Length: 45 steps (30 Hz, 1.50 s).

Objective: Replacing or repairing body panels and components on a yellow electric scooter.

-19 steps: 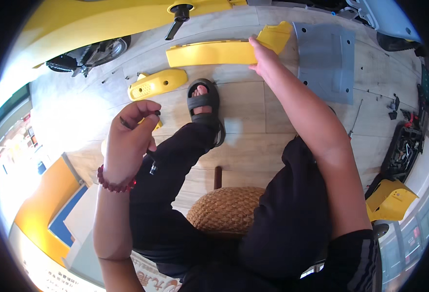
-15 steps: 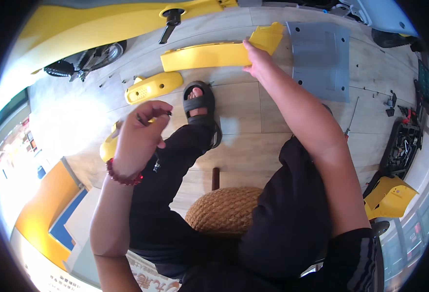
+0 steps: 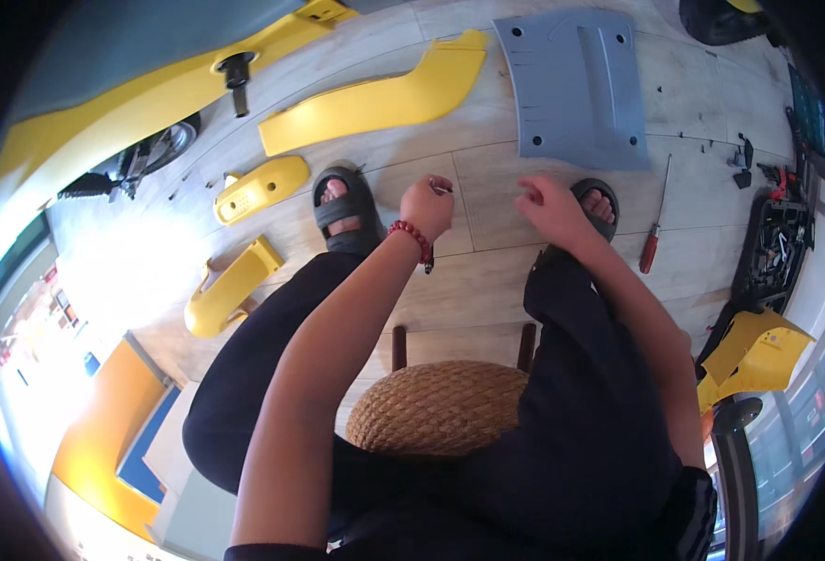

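Observation:
My left hand, with a red bead bracelet at the wrist, is closed above the floor between my feet. What its curled fingers hold is too small to make out. A small dark piece shows just below that wrist; I cannot tell whether it hangs from the bracelet or from the hand. To its right, my right hand is near my right sandal, fingers loosely bent and apart, holding nothing. Beyond both hands a long yellow panel lies on the floor, touched by neither.
Two smaller yellow parts lie left. A grey panel is far right, with a red-handled screwdriver, small dark fasteners and a tool case nearby. A large yellow body with a wheel stands far left. A woven stool is beneath me.
My right hand has let go of the long yellow panel and drawn back toward me. My left hand has moved right, toward the middle. The view has shifted.

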Motion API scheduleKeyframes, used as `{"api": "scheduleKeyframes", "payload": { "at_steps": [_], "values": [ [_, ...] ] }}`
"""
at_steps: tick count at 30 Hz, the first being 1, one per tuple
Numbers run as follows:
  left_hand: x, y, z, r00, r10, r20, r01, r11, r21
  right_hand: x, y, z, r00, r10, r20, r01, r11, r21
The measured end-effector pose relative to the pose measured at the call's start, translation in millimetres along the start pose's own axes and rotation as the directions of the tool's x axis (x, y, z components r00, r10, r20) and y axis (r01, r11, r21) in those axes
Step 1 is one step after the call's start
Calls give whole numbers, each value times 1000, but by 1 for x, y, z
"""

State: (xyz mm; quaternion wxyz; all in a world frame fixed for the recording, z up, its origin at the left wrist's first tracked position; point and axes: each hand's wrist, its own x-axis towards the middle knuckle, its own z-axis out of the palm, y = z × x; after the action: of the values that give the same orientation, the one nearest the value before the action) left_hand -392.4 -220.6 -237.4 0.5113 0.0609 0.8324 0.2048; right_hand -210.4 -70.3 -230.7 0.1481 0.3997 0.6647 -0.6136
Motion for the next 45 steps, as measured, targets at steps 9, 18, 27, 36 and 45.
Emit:
{"api": "scheduleKeyframes", "payload": {
  "at_steps": [9,18,27,36,45],
  "values": [
    [57,-9,12,957,69,-282,-45,995,91,-46,59,-6,861,-443,-250,345,870,-352],
    [61,6,29,939,121,-321,-62,980,188,-41,61,-13,762,-549,-344,430,825,-367],
    [58,6,38,921,233,-312,-89,906,413,-40,61,-15,783,-523,-338,412,842,-348],
    [56,7,36,925,230,-303,-104,920,379,-40,59,-15,788,-510,-346,403,851,-337],
    [52,-3,32,931,191,-312,-125,968,219,-38,60,-14,774,-525,-353,407,840,-358]
  ]
}}
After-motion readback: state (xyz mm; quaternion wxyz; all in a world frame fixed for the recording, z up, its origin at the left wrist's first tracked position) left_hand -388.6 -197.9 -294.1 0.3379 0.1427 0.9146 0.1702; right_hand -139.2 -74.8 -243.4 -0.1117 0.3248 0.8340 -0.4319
